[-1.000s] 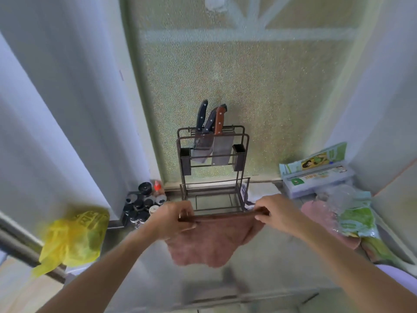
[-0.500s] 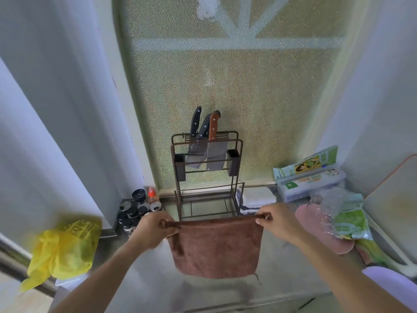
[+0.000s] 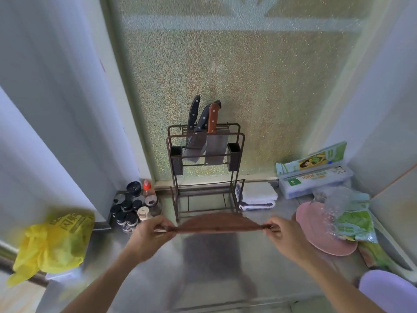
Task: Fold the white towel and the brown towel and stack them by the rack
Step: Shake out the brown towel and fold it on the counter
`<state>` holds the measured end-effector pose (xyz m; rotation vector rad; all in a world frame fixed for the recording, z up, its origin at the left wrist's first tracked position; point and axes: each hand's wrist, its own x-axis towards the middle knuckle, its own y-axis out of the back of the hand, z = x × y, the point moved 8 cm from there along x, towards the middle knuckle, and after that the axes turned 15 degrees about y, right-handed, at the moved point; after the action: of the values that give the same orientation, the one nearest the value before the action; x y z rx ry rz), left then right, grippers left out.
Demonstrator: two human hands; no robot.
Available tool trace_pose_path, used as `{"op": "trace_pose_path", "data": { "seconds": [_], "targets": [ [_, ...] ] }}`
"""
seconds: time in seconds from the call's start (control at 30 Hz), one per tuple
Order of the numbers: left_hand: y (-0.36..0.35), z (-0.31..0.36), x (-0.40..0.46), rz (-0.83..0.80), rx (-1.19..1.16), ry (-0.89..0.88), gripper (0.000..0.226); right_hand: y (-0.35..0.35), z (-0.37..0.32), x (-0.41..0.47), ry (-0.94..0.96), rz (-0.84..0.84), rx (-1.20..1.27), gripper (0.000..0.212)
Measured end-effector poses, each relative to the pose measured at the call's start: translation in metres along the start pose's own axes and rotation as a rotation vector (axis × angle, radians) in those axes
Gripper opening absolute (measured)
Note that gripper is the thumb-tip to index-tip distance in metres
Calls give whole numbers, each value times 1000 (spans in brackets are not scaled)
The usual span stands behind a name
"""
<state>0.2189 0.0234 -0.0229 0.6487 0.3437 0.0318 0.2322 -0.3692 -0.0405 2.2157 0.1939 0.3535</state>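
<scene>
Change: half a second ago the brown terry-cloth towel (image 3: 217,223) hung down as a flat rectangle below my hands; now I see it nearly edge-on, swung up level and bowed away from me, with its shadow thrown on the steel surface (image 3: 216,267) below.
Left hand: my left hand (image 3: 150,231) has its fingers (image 3: 163,223) pinched shut on the towel's left corner.
Right hand: my right hand (image 3: 284,233) has its fingers (image 3: 270,227) pinched on the right corner; the cloth is pulled taut between the two.
Towel position: in the air above the surface, just in front of the brown wire knife rack (image 3: 205,177), touching neither that I can see.
White towel: the folded white towel with a dark-striped edge (image 3: 257,196) lies on the surface just beside the rack's right foot, so I judge that half finished.
Meaning: I read the flick as the start of laying the brown towel flat or turning its far half over; no fold is visible in it yet.
Remaining: fold the brown one, then set it on the white one.
Watch: the pink round plate (image 3: 325,231) sits near my right hand.
</scene>
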Motion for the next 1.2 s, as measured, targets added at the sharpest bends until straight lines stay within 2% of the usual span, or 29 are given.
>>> {"op": "trace_pose_path", "data": {
  "seconds": [0.13,0.23,0.33,0.4,0.47,0.63,0.87,1.07,1.13,1.2],
  "targets": [
    [-50,-63,4,-57,58,87,27,-56,35,-34,-63,-91,-7,19],
    [-86,-113,-3,-97,103,153,14,-94,58,-65,-142,-196,-34,10],
    [-110,-142,-18,-147,146,209,32,-125,74,-96,-222,-337,-11,9],
    [-118,-155,-21,-176,172,254,27,-136,81,-102,-245,-388,12,10],
    [-120,-162,-15,-153,167,299,16,-138,84,-97,-262,-380,19,8],
    [-121,-162,20,-73,128,390,26,-143,94,-55,-313,-279,49,5],
    [-128,-163,81,56,114,547,13,-173,133,9,-389,-215,27,10],
    [-144,-173,113,89,84,646,8,-201,168,26,-443,-224,46,16],
    [-148,-176,114,140,98,630,5,-202,167,27,-430,-225,8,10],
    [-152,-169,113,240,191,466,11,-195,152,28,-291,-141,-122,17]
  ]
}}
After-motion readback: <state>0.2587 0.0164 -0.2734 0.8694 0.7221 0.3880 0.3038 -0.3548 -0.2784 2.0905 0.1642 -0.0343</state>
